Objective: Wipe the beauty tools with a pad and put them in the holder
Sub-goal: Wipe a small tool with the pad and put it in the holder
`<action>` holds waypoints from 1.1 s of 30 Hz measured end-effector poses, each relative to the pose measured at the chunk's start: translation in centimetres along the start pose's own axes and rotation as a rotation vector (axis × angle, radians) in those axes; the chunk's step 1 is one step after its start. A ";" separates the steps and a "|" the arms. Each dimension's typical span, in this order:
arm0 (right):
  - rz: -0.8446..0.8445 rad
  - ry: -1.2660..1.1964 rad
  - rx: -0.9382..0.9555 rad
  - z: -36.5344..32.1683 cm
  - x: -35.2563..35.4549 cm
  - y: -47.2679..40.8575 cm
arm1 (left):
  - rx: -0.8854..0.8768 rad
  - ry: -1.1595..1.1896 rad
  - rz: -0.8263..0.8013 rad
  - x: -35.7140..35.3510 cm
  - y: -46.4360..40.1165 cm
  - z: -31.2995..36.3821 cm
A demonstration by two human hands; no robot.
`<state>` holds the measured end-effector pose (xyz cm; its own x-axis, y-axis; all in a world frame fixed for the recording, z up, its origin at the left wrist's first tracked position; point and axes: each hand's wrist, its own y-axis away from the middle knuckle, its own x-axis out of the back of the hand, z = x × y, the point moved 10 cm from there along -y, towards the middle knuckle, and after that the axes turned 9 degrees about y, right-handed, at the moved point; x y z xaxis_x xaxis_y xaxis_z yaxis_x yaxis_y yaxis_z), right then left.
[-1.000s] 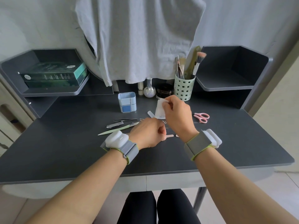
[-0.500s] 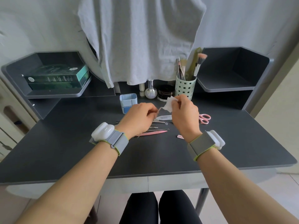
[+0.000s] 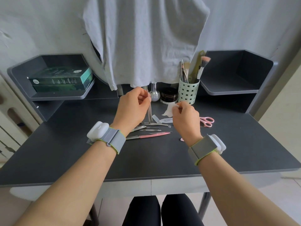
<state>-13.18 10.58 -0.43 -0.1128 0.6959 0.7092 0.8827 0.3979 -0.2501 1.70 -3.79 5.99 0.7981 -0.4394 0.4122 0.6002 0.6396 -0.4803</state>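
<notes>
Left hand (image 3: 132, 108) now raised, grip pinching upright tweezers (image 3: 149, 110); right hand (image 3: 185, 117) grip pinching pad (image 3: 169, 110).

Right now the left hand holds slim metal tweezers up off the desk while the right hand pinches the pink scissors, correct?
Not quite. In the head view the right hand pinches a white pad; the pink scissors lie on the desk. The left hand does hold the tweezers up.

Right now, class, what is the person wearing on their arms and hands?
Both forearms are bare, with no sleeves, and the hands wear no gloves or rings that show. Each wrist carries a grey fabric strap edged in lime green, holding a rounded white plastic device: the left wristband has its device on the outer left side, the right wristband on the outer right side. No cables show.
</notes>
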 end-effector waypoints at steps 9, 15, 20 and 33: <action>-0.190 -0.120 -0.106 0.4 -2.6 1.0 | -0.003 0.060 0.046 0.5 0.8 0.5; -0.225 -0.198 -0.175 0.3 -2.9 1.4 | 0.017 0.114 0.047 0.0 1.4 0.1; -0.230 -0.243 -0.206 0.5 -3.2 1.8 | 0.017 0.137 0.089 0.3 1.9 0.3; -0.164 -0.598 -0.294 0.1 -3.8 1.7 | 0.123 0.123 -0.047 -1.6 3.0 -1.8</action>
<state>-11.33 8.65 -3.61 -0.4131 0.8847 0.2160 0.9105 0.4061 0.0782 2.30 -2.29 2.43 0.7744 -0.5394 0.3306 0.6319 0.6857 -0.3614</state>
